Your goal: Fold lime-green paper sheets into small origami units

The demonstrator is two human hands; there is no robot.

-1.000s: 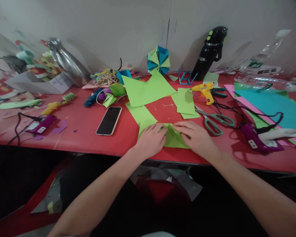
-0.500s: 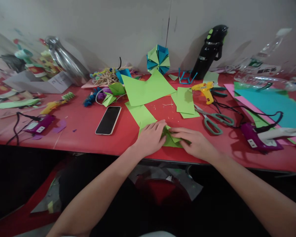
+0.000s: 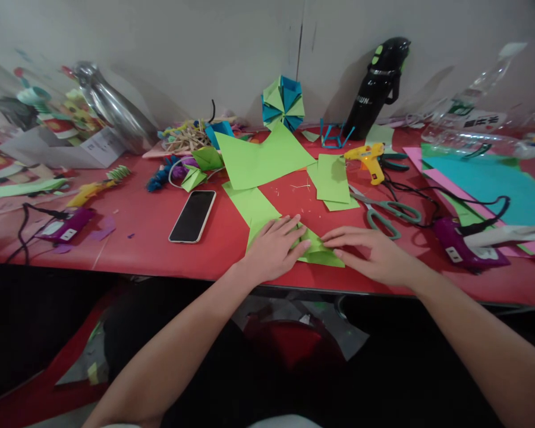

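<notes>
My left hand (image 3: 276, 249) lies flat with fingers stretched out, pressing a folded sheet of green paper (image 3: 323, 257) onto the table near its front edge. At the paper's right side is my right hand (image 3: 374, 255), fingers extended and thumb apart, the tips at or just beside its edge. Much of the folded sheet is hidden under the left hand. Another green sheet (image 3: 254, 205) extends out beyond the left hand. A large green sheet with a notched top (image 3: 267, 157) rests farther back.
Grey-handled scissors (image 3: 392, 211) and a yellow glue gun (image 3: 368, 159) lie to the right, near cut green pieces (image 3: 334, 178). A phone (image 3: 192, 217) is on the left. Behind stand a blue-green folded paper ball (image 3: 283, 104) and a black flask (image 3: 377, 89). Purple power blocks (image 3: 468, 246) sit at both sides.
My right hand has moved right, away from the left hand. The left hand has slid slightly and its fingers now spread across the folded paper, whose right corner shows more.
</notes>
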